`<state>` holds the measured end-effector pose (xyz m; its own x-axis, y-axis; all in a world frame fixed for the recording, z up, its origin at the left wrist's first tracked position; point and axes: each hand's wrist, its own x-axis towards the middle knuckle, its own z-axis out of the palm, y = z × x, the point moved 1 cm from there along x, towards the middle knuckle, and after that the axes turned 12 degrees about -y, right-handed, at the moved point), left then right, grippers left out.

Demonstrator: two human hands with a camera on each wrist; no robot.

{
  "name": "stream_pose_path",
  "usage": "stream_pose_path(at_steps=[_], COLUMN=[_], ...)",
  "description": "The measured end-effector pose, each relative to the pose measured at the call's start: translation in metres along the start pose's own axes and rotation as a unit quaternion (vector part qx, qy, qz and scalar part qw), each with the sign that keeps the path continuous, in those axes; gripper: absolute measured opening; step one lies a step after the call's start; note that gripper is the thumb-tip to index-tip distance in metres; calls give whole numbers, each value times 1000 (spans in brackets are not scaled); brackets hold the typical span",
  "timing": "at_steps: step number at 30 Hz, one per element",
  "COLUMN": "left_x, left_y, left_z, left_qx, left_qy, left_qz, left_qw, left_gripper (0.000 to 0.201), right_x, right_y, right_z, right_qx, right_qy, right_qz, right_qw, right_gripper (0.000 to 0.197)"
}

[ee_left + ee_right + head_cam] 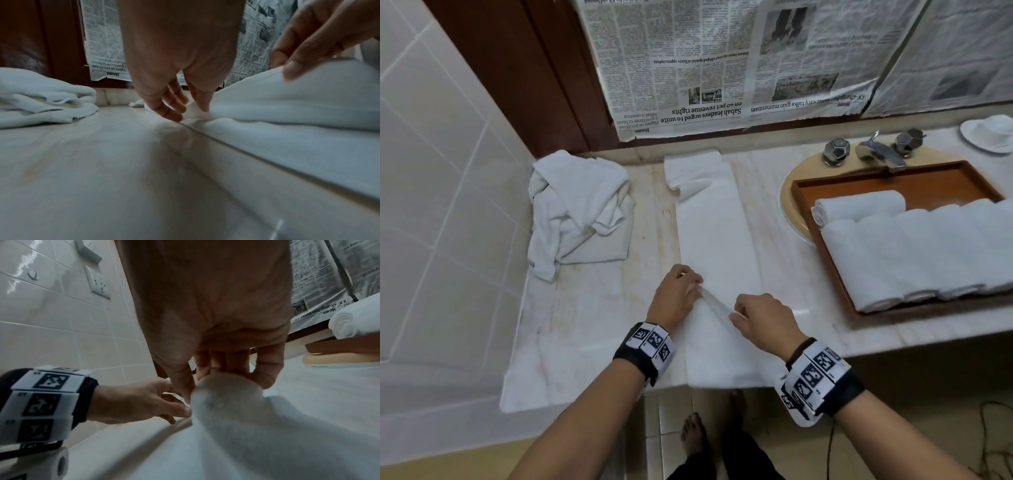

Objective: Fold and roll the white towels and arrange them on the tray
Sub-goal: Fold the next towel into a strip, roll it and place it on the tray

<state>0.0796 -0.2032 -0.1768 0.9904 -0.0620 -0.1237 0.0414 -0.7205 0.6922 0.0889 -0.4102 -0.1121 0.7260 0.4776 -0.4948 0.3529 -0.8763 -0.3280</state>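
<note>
A long white towel (717,233) folded into a strip lies on the marble counter, running from the back wall to the front edge. My left hand (677,294) pinches the strip's raised fold at its left side (195,112). My right hand (760,320) grips the same lifted fold nearer the front edge, fingers curled round the cloth (226,384). A wooden tray (842,284) rests over the sink at right and holds several rolled white towels (914,253), with one more roll (859,205) lying behind them.
A crumpled pile of white towels (578,209) lies at the counter's back left. Taps (876,152) stand behind the tray, and a white dish (989,133) sits far right. Newspaper (722,61) covers the wall behind. A tiled wall (431,171) stands on the left.
</note>
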Motion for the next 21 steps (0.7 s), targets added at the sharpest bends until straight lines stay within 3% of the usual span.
stream_pose_path(at_steps=[12, 16, 21], left_x=[-19, -24, -39], left_y=[-13, -13, -7], left_z=[3, 5, 9], left_qx=[-3, 5, 1], left_qy=[-19, -8, 22], left_qz=[-49, -62, -75], left_qw=[999, 998, 997], left_gripper=[21, 24, 28], right_x=[-15, -14, -15], right_y=[-38, -39, -32], right_z=[56, 67, 66], right_qx=[-3, -34, 21], right_qy=[-40, -34, -25], right_qz=[-28, -61, -84], right_qw=[999, 997, 996], right_gripper=[28, 29, 36])
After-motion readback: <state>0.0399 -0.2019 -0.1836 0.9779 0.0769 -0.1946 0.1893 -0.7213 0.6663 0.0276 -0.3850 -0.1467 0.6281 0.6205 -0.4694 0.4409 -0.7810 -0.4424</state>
